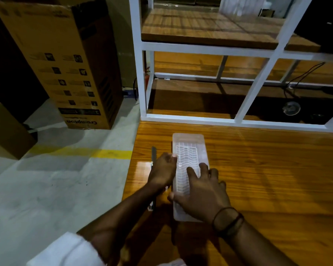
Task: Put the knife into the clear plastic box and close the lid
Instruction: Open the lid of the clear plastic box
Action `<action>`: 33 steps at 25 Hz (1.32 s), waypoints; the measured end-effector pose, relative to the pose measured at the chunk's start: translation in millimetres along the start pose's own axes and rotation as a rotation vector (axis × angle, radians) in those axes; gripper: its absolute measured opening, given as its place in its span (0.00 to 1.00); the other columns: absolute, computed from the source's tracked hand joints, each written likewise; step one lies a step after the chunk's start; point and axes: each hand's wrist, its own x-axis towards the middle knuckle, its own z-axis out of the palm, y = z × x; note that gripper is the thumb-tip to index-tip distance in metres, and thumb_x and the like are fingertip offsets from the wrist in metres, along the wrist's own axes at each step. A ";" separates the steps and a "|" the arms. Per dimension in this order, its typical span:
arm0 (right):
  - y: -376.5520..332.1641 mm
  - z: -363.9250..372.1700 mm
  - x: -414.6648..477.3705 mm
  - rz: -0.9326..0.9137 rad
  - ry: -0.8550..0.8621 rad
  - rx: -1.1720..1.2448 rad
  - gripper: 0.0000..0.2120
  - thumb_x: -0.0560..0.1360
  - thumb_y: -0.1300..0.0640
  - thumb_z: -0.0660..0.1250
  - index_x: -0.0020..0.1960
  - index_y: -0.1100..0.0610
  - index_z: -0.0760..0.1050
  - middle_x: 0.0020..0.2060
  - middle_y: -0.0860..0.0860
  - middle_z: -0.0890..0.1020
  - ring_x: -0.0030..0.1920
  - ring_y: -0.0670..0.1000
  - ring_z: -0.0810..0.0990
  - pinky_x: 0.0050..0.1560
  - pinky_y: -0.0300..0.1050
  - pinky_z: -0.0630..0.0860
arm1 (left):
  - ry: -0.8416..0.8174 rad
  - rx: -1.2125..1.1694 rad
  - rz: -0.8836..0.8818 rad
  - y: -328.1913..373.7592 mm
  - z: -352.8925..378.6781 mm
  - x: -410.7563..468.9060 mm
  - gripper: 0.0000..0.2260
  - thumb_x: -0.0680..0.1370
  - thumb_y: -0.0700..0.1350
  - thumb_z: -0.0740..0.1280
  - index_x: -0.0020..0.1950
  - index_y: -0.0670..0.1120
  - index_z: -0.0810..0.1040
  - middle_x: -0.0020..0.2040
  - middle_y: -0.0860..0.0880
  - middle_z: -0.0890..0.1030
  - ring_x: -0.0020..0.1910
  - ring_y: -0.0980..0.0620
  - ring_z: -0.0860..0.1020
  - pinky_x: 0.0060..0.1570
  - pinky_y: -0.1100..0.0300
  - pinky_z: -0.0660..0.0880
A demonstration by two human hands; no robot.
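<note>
The clear plastic box [188, 143], long and narrow with a ribbed insert, lies lengthwise on the wooden table [267, 169], and its lid looks down. The knife [153, 153] lies on the table just left of the box and parallel to it. Its dark blade tip shows beyond my left hand, and its middle is hidden under that hand and forearm. My left hand [162, 170] is curled at the box's left rim, fingertips pinching the lid edge. My right hand [202, 194] lies over the near half of the box, fingers spread on top and thumb against its left side.
The table's left edge runs close beside the knife, with grey concrete floor and a yellow line [96, 152] below. A white metal frame with wooden shelves [210, 120] stands at the table's far edge. Cardboard boxes [65, 64] stand on the floor at left.
</note>
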 end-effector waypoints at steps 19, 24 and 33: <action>-2.2 -2.9 0.7 -0.090 -0.248 0.219 0.60 0.65 0.29 0.70 0.80 0.49 0.36 0.80 0.56 0.36 0.77 0.63 0.30 0.76 0.68 0.55 | -0.164 -0.389 -0.080 7.1 -15.3 -41.9 0.19 0.87 0.52 0.57 0.67 0.43 0.80 0.64 0.44 0.83 0.65 0.45 0.81 0.68 0.49 0.76; 7.2 -9.5 -2.2 -0.080 -0.187 0.512 0.57 0.66 0.41 0.74 0.80 0.47 0.39 0.81 0.50 0.41 0.80 0.55 0.40 0.78 0.55 0.55 | -0.186 -0.426 -0.101 8.9 -18.3 -43.2 0.15 0.87 0.46 0.57 0.54 0.46 0.83 0.51 0.46 0.87 0.50 0.50 0.84 0.51 0.60 0.82; 60.6 -30.2 -14.0 0.234 0.220 1.047 0.34 0.76 0.64 0.65 0.74 0.38 0.62 0.57 0.44 0.79 0.55 0.52 0.80 0.52 0.57 0.81 | -0.189 -0.274 0.012 0.0 -18.0 -46.7 0.18 0.76 0.58 0.63 0.60 0.53 0.85 0.57 0.53 0.87 0.57 0.50 0.85 0.64 0.42 0.79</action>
